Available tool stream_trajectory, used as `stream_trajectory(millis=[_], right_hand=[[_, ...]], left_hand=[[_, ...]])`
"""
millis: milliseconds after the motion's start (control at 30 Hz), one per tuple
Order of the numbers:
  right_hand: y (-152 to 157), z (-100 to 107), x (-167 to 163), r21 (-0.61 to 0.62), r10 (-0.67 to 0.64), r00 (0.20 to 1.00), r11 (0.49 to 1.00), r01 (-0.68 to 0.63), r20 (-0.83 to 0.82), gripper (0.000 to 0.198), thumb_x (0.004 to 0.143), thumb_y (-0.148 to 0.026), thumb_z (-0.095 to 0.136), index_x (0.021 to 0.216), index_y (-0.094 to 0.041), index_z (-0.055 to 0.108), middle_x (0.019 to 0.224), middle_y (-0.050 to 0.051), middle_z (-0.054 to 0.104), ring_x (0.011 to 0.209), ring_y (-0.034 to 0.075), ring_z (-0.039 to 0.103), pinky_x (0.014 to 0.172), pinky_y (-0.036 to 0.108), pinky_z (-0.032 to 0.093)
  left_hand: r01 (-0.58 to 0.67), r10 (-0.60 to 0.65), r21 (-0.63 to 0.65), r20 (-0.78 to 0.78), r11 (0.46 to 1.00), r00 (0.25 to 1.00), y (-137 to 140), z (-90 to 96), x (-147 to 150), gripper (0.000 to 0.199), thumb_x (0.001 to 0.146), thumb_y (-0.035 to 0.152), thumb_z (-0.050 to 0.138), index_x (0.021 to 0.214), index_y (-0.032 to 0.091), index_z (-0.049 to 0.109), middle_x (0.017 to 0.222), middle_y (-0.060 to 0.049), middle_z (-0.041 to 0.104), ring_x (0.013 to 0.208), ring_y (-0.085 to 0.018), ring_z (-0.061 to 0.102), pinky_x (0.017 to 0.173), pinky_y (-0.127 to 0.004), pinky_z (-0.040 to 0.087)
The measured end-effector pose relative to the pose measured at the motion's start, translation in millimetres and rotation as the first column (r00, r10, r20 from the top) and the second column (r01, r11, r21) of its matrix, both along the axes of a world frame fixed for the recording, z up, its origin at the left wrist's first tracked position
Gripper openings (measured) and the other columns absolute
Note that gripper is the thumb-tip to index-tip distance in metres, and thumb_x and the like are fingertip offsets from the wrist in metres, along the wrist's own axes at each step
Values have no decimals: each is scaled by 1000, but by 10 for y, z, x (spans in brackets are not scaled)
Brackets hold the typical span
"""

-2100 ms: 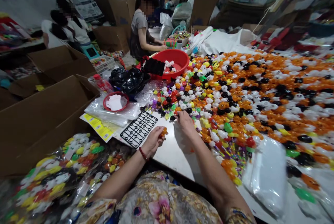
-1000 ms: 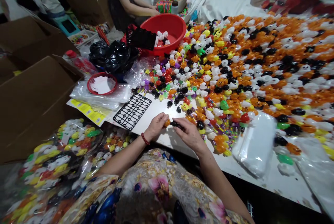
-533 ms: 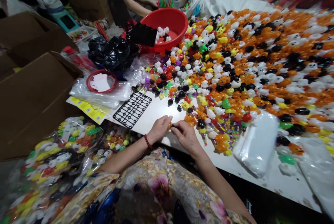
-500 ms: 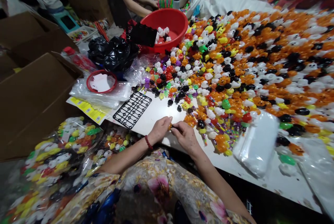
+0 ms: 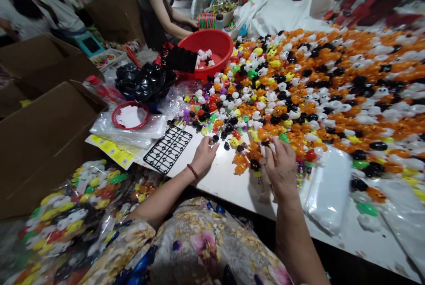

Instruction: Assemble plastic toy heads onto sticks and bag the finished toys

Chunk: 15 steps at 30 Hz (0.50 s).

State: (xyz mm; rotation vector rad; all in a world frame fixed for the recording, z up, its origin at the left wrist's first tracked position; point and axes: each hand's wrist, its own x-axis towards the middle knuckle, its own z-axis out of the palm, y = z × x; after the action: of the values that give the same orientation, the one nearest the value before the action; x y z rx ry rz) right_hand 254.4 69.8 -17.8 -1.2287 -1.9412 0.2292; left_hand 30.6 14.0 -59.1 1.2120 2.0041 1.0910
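Left hand [image 5: 203,159] half curled near small black piece [image 5: 215,138]; right hand [image 5: 281,163] loosely bent over toys [image 5: 308,107] heaped on table [image 5: 221,179]. Whether anything held cannot be told. Some packed in bags [image 5: 106,218]; many left loose.

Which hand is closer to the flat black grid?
The left hand, with the red bracelet; the right hand, bare-wristed, is farther off, by the colourful toys.

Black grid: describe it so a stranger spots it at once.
Find the big red tub, then come nearer to the white table. Between the yellow sheet and the left hand lies the grid. Unlike the colourful, rounded toys beyond, it is a flat black lattice.
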Motion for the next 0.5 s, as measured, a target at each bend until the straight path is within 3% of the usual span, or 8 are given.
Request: stream_trajectory(millis=[67,167,233,300,400,433,500], right_hand=[[82,19,-37,86,-31,994,996,22,102,44,91,-24,52,134,-16,57,123,17,61,120,33,49,105,60,39],[29,-135,-343,85,151,962,981,-174,227,55,85,-8,48,139,-17,52,130,15,61,126,32,45,107,57,40],[-62,-319,-601,47,272,921,954,-296,278,58,81,-2,46,137,-16,53,132,15,61,129,32,45,106,55,42],[-138,-502,-799,5,333,891,936,-351,310,58,80,1,43,135,-15,56,134,15,60,132,32,44,107,54,42],[-173,-689,-907,-49,396,865,915,-402,307,54,81,1,42,129,-15,59,126,15,65,128,30,50,108,55,41],[-166,-725,-903,-64,416,862,907,-416,291,53,82,0,42,129,-16,59,123,15,67,124,30,53,108,56,42],[-145,-761,-868,-84,439,863,898,-433,249,53,83,-1,41,133,-16,56,116,14,69,112,28,60,104,55,45]], left_hand=[[51,-51,-2,-144,999,988,164,9,-64,29,85,26,62,112,18,55,112,-10,58,97,-21,59,88,-34,47],[122,-137,-87,-201,989,970,312,6,-103,25,84,19,60,108,17,58,111,-11,58,98,-23,60,90,-36,47],[152,-168,-127,-121,980,978,302,-11,-99,12,82,18,60,94,16,60,98,-9,61,91,-22,60,85,-35,47],[224,-217,-112,71,968,974,214,-34,-99,6,81,22,61,83,16,59,84,-5,61,80,-19,58,78,-32,48],[384,-352,-31,337,923,873,64,-39,-150,12,82,28,60,83,16,60,76,-1,61,69,-14,55,69,-28,47],[408,-375,-21,356,913,856,47,-22,-182,13,83,29,58,84,16,62,75,-1,62,68,-14,55,68,-27,47],[369,-346,-38,265,929,900,103,39,-254,17,87,30,53,86,17,64,77,-2,63,69,-15,57,69,-27,48]])
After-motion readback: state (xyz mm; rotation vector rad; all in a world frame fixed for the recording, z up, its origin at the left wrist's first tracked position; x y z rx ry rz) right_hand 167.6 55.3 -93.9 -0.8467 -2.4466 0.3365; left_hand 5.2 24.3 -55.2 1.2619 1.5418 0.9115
